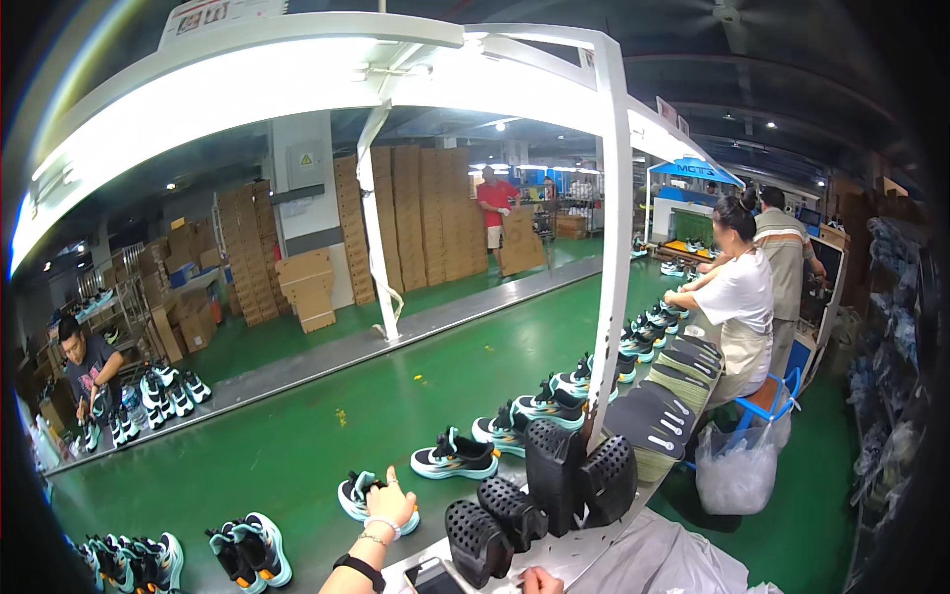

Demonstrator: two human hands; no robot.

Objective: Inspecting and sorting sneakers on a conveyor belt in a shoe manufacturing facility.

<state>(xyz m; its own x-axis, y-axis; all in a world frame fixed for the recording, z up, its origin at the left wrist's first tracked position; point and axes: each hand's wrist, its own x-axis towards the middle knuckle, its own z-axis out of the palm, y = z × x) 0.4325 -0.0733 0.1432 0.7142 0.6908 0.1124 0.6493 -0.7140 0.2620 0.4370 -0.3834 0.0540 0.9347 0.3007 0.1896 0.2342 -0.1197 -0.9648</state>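
My left hand (391,503), with a bracelet and a black wristband behind it, is closed on a black, white and teal sneaker (354,498) on the bench. One finger of that hand points up, and the others are partly hidden against the shoe. At the bottom edge my right hand (541,582) shows only its curled fingers; anything in them cannot be made out. Between the hands lies a phone (431,576) with a dark screen. Black perforated clog-shaped pieces (477,543) stand beside it, to the right of my left hand.
Sneakers (453,457) line the bench toward the far right; more pairs (249,550) stand at left. A white post (612,238) rises behind the clog-shaped pieces. Stacked dark insole-like pieces (648,416) lie right. Co-workers (737,297) sit and stand along the line; another (89,366) works far left.
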